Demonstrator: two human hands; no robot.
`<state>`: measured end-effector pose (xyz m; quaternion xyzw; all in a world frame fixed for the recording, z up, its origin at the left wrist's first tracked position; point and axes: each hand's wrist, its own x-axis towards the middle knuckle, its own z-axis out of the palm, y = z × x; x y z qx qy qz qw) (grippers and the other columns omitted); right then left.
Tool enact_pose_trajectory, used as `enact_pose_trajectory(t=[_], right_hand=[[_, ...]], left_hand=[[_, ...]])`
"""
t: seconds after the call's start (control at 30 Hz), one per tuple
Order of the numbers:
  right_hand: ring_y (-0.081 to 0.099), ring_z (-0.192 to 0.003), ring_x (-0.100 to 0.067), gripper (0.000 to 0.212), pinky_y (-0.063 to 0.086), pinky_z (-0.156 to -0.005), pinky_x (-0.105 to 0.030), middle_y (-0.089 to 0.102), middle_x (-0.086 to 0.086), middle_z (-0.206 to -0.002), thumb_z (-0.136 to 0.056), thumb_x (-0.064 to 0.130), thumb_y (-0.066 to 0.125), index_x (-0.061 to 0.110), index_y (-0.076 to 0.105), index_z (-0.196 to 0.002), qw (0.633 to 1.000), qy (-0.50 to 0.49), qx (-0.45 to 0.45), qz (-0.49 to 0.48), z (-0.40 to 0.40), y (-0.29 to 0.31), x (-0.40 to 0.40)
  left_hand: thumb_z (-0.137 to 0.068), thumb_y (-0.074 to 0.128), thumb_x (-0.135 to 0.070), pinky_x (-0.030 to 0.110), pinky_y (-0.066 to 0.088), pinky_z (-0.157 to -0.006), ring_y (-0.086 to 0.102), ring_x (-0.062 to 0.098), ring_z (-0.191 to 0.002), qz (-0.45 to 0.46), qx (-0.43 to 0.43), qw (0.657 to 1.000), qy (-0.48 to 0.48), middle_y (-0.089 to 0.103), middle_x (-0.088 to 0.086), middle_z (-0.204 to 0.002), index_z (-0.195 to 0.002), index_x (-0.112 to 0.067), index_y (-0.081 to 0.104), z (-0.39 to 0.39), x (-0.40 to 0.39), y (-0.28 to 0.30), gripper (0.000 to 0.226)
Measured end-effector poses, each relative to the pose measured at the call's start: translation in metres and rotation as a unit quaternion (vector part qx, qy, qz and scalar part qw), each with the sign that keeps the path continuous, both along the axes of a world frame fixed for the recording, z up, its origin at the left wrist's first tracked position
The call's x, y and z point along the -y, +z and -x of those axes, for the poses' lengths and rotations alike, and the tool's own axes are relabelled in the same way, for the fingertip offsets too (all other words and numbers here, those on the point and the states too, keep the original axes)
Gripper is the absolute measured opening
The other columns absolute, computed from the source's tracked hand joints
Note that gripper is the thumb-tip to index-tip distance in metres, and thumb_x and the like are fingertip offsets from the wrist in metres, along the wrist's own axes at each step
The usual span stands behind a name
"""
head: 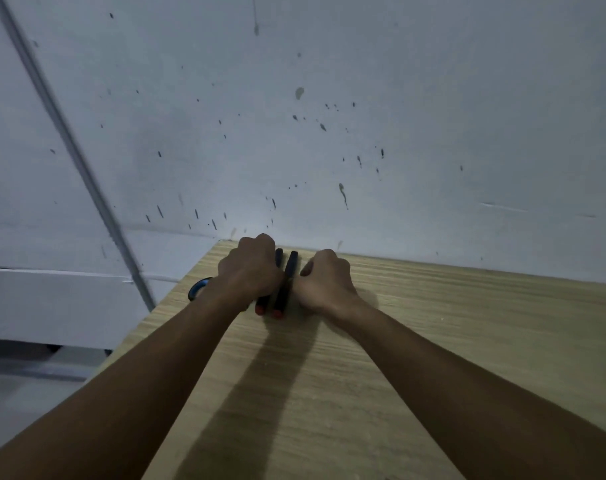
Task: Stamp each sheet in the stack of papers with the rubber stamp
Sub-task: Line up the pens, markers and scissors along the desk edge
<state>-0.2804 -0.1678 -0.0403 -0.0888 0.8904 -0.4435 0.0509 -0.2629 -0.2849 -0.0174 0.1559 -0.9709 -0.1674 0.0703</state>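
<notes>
Two black stick-shaped objects with red ends lie side by side near the far edge of the wooden table (pixel 433 341). They look like markers. My left hand (pixel 251 268) is curled over the left stick (pixel 262 304) and hides most of it. The right stick (pixel 287 285) lies bare between my hands. My right hand (pixel 324 282) is a loose fist just right of it, thumb close to or touching it. No stack of papers and no rubber stamp shows in the head view.
A dark ring-shaped thing with a blue rim (pixel 198 287) sits at the table's left edge beside my left wrist. A white wall (pixel 329 133) speckled with dark spots rises right behind the table. The floor drops away to the left.
</notes>
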Motion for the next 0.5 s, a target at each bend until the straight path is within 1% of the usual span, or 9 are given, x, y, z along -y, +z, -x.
enact_pose_trajectory(t=[0.07,0.1,0.13,0.17,0.2,0.27,0.33,0.4,0.5], right_hand=[[0.059,-0.075,-0.018,0.015,0.040,-0.047,-0.024,0.060,-0.010,-0.096,-0.080,0.012,0.065,0.006,0.063,-0.094,1.000,0.006,-0.006,-0.013,-0.006,0.002,-0.011],[0.060,-0.076,-0.019,0.016,0.047,-0.052,-0.026,0.059,-0.009,-0.095,-0.081,0.015,0.066,0.007,0.062,-0.095,1.000,0.011,-0.014,-0.019,-0.011,0.004,-0.018],[0.061,-0.080,-0.021,0.018,0.053,-0.061,-0.030,0.058,-0.007,-0.095,-0.082,0.017,0.068,0.008,0.062,-0.096,0.999,0.017,-0.023,-0.028,-0.016,0.005,-0.026],[0.062,-0.085,-0.023,0.020,0.055,-0.070,-0.032,0.059,-0.006,-0.096,-0.081,0.019,0.068,0.010,0.063,-0.099,0.998,0.023,-0.034,-0.044,-0.021,0.006,-0.035],[0.062,-0.088,-0.023,0.022,0.054,-0.074,-0.033,0.059,-0.004,-0.098,-0.081,0.023,0.069,0.013,0.065,-0.100,0.996,0.025,-0.046,-0.065,-0.026,0.007,-0.043],[0.060,-0.089,-0.023,0.023,0.048,-0.072,-0.031,0.060,-0.002,-0.102,-0.080,0.029,0.069,0.019,0.065,-0.100,0.991,0.022,-0.069,-0.110,-0.040,0.012,-0.063],[0.060,-0.094,-0.025,0.023,0.044,-0.072,-0.030,0.058,-0.002,-0.106,-0.081,0.032,0.068,0.022,0.064,-0.102,0.987,0.016,-0.081,-0.139,-0.054,0.015,-0.084],[0.060,-0.098,-0.024,0.023,0.042,-0.073,-0.030,0.057,-0.001,-0.108,-0.082,0.032,0.067,0.023,0.063,-0.104,0.984,0.007,-0.085,-0.155,-0.071,0.017,-0.106],[0.060,-0.097,-0.021,0.023,0.041,-0.072,-0.030,0.059,0.002,-0.106,-0.083,0.033,0.066,0.025,0.062,-0.104,0.980,-0.011,-0.097,-0.174,-0.101,0.021,-0.145]], left_hand=[[-0.083,0.061,-0.020,0.034,0.047,-0.059,0.057,0.026,-0.069,-0.004,-0.025,1.000,0.006,0.057,0.012,-0.087,-0.078,-0.010,0.047,-0.009,-0.003,0.001,0.018],[-0.084,0.060,-0.021,0.035,0.049,-0.058,0.060,0.027,-0.069,-0.008,-0.048,0.999,0.006,0.060,0.011,-0.088,-0.084,-0.010,0.052,-0.015,-0.005,0.003,0.014],[-0.086,0.059,-0.021,0.036,0.052,-0.060,0.062,0.028,-0.070,-0.015,-0.076,0.997,0.005,0.062,0.011,-0.088,-0.087,-0.008,0.057,-0.022,-0.009,0.005,0.013],[-0.087,0.058,-0.021,0.039,0.054,-0.064,0.063,0.029,-0.072,-0.020,-0.111,0.994,-0.001,0.064,0.011,-0.087,-0.088,-0.006,0.062,-0.028,-0.014,0.007,0.015],[-0.087,0.058,-0.019,0.041,0.055,-0.068,0.063,0.028,-0.075,-0.020,-0.149,0.989,-0.015,0.066,0.012,-0.085,-0.087,-0.004,0.066,-0.034,-0.019,0.007,0.017],[-0.085,0.060,-0.014,0.039,0.053,-0.072,0.063,0.025,-0.080,-0.026,-0.210,0.976,-0.051,0.069,0.010,-0.083,-0.084,-0.004,0.070,-0.047,-0.032,0.003,0.014],[-0.084,0.062,-0.014,0.038,0.052,-0.075,0.062,0.021,-0.085,-0.050,-0.234,0.968,-0.074,0.068,0.005,-0.089,-0.092,-0.009,0.070,-0.060,-0.047,-0.004,0.013],[-0.083,0.064,-0.015,0.038,0.053,-0.075,0.062,0.016,-0.080,-0.076,-0.248,0.961,-0.101,0.068,0.002,-0.092,-0.098,-0.012,0.070,-0.074,-0.066,-0.011,0.016],[-0.083,0.066,-0.014,0.035,0.053,-0.071,0.062,0.012,-0.069,-0.102,-0.246,0.955,-0.132,0.067,0.001,-0.090,-0.097,-0.012,0.070,-0.100,-0.103,-0.013,0.014]])
